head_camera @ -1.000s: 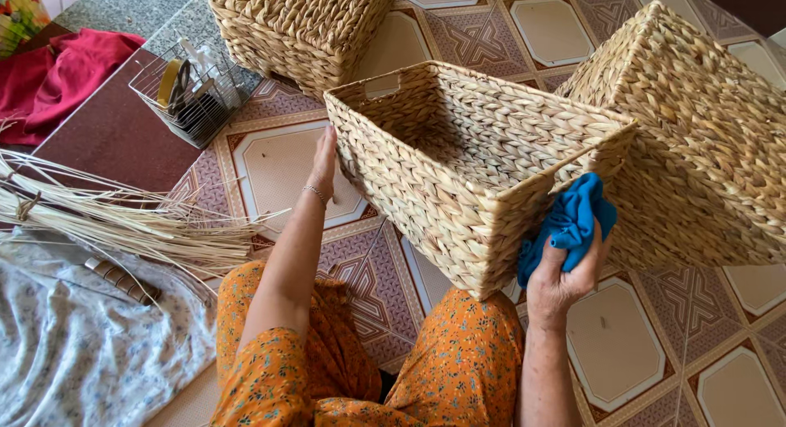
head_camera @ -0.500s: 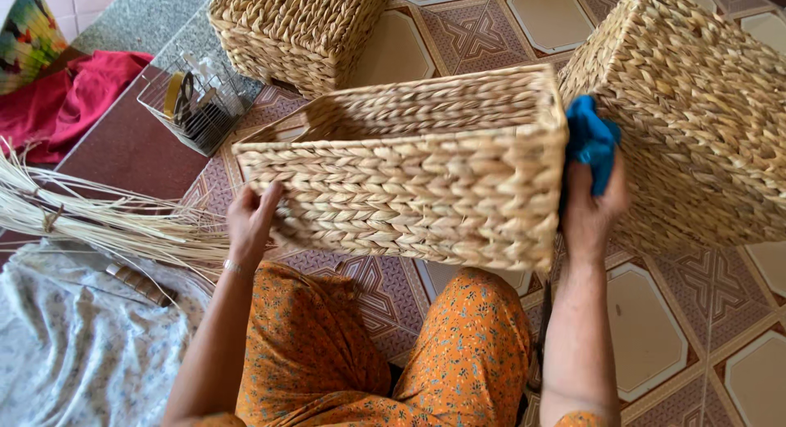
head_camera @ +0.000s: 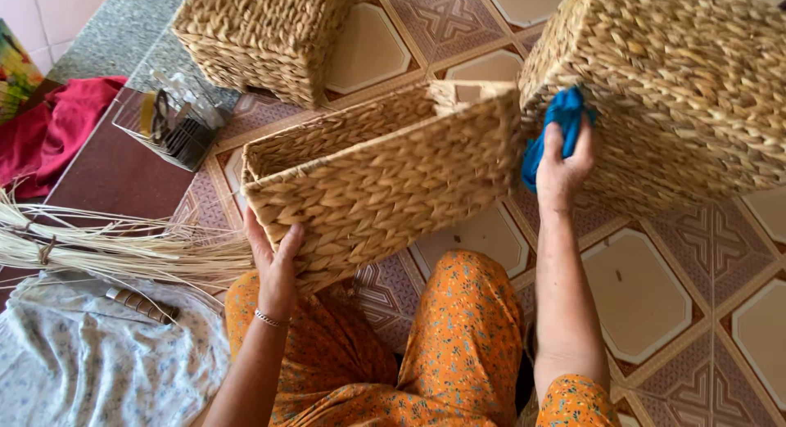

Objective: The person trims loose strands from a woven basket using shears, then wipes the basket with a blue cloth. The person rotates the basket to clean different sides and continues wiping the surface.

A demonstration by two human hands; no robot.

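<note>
- Centrally, a rectangular woven basket is held tilted above the patterned tile floor, its long side turned toward the camera and its open top facing away.
- The left hand is pressed against the basket's lower left corner, palm on the weave and fingers spread upward; a thin bracelet is worn on that wrist.
- The right hand is closed around a blue cloth, which is held at the basket's right end, in the gap between it and a larger woven basket at the upper right.
- Whether the cloth touches the larger basket cannot be told.
- A third woven basket is seen on the floor at the upper left, well apart from the hands.
- Beside it a small wire rack with tools is placed.
- A bundle of dry straw is laid at the left, over a pale flowered cloth.
- A red cloth is seen at the far left.
- Orange flowered trousers are seen beneath the held basket.
</note>
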